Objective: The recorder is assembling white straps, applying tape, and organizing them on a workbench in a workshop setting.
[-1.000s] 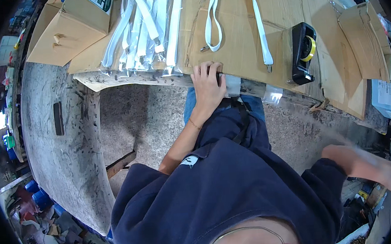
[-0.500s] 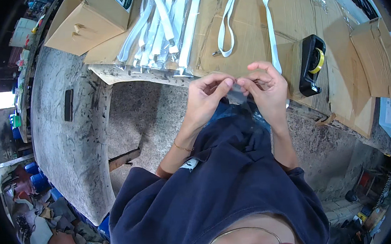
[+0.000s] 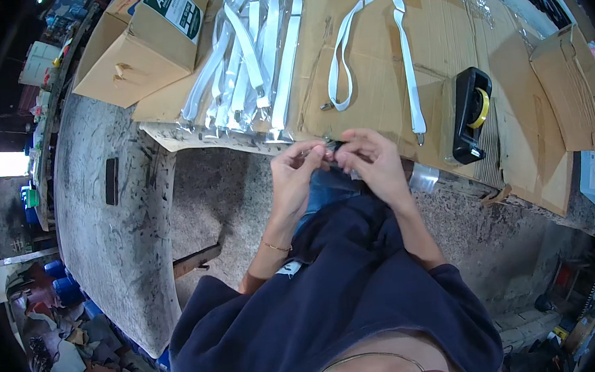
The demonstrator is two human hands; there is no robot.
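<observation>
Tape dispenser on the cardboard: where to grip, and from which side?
Probably across the black stretch between the yellow tape roll and the shiny near tip, which may be the cutter. Bring the right hand in from above left: the dispenser is long and narrow, its long left side faces that hand, and the roll shows on the right.

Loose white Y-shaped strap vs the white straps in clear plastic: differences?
The loose white Y-shaped strap lies bare; the white straps in clear plastic are wrapped. The loose strap's legs spread apart; the wrapped straps lie bunched and overlapping. Both have silvery clips and lie on brown cardboard.
</observation>
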